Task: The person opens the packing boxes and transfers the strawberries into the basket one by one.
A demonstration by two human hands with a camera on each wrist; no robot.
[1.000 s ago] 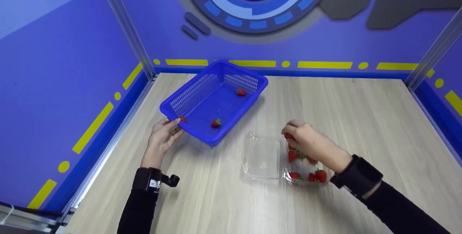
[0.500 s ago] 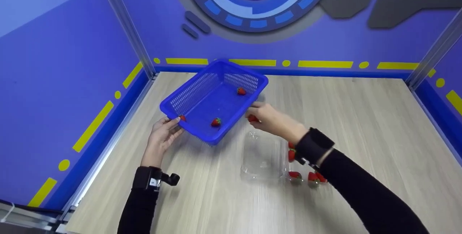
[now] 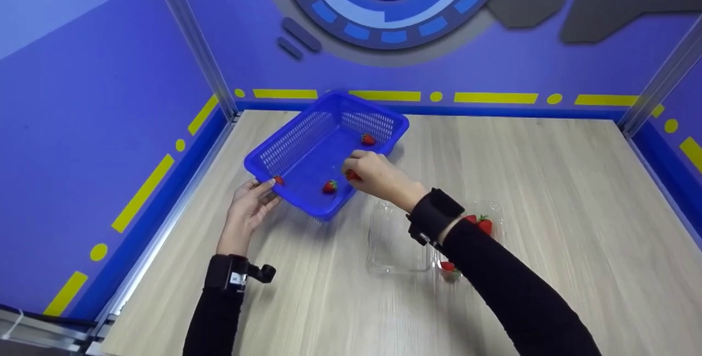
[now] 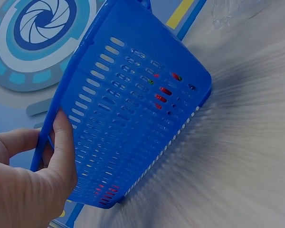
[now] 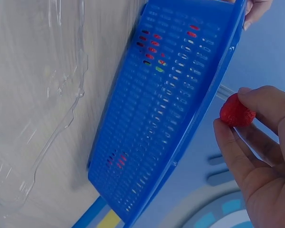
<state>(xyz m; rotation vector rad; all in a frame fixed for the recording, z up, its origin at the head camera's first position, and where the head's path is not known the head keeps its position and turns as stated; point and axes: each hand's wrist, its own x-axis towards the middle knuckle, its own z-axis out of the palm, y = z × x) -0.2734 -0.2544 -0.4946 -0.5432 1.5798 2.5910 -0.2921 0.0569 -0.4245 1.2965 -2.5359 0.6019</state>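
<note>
My left hand [image 3: 249, 210] pinches the near-left rim of a blue plastic basket [image 3: 299, 150], thumb on one side and fingers on the other, as the left wrist view shows. Inside the basket lie three strawberries: one by my left thumb, a middle strawberry [image 3: 329, 186] and a far strawberry [image 3: 368, 139]. Over the basket's right rim, my right hand [image 3: 378, 175] holds another strawberry [image 5: 237, 112] between thumb and fingertips. Red patches show through the basket's slots in both wrist views.
A clear plastic clamshell box stands on the wooden table [image 3: 548, 208], its lid [image 3: 399, 241] folded out to the left. Several strawberries [image 3: 483, 225] sit in its right half, partly hidden by my right forearm. Blue walls border the table.
My right hand has lifted a strawberry from the clear box and carried it left to above the basket. The left hand stays on the basket's rim.
</note>
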